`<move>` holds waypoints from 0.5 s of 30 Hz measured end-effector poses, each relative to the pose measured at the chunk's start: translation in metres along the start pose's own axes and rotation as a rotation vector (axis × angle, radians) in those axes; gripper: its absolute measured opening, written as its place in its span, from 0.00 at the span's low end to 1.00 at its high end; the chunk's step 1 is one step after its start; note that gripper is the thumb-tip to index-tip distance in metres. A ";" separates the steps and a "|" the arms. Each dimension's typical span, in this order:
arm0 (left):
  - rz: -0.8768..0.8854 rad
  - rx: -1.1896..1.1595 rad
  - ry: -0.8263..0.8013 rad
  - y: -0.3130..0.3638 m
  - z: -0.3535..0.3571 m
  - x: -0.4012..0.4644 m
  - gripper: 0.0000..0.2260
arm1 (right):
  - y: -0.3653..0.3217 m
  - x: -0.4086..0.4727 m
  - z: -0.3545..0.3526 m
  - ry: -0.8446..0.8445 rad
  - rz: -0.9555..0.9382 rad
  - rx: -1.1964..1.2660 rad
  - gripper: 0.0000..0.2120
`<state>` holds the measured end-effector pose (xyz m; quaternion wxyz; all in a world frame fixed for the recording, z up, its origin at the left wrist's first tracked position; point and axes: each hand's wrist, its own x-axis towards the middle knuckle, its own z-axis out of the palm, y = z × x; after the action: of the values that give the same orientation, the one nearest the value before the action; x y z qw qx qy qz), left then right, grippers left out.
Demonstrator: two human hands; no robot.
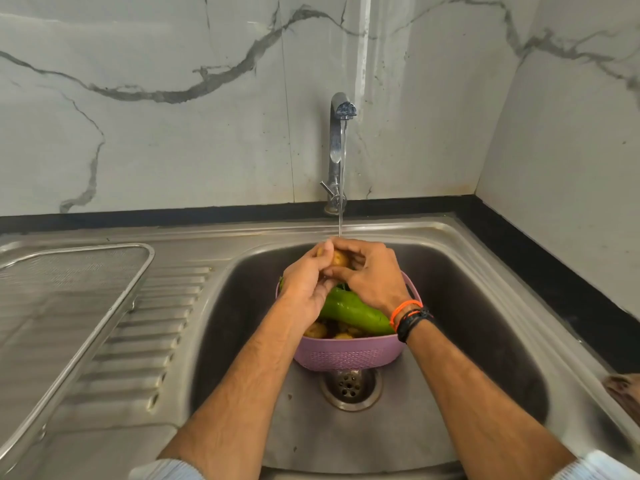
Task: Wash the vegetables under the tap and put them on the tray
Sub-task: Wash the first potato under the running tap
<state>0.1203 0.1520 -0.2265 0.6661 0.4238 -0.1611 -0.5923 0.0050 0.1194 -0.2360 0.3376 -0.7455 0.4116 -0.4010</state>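
Observation:
Water runs in a thin stream from the chrome tap (337, 140) onto a brown potato (340, 258). My left hand (304, 285) and my right hand (372, 275) both grip that potato, fingers curled round it, above a pink perforated basket (346, 355) in the sink (485, 323). In the basket lie a long green vegetable (353, 311) and several more potatoes (317, 330), partly hidden by my hands. The steel mesh tray (69, 306) sits on the draining board at the left, with nothing on it.
The drain (349, 388) lies just in front of the basket. A ribbed draining board (145, 341) lies between the tray and the basin. Marble wall tiles rise behind and to the right. A brown object (623, 389) shows at the right edge.

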 end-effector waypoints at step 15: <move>0.017 0.067 -0.087 -0.004 -0.005 0.007 0.18 | -0.019 -0.008 -0.005 -0.080 0.025 -0.287 0.29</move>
<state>0.1231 0.1479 -0.2348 0.6489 0.4185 -0.2133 -0.5985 0.0047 0.1336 -0.2210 0.2485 -0.7963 0.4601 -0.3039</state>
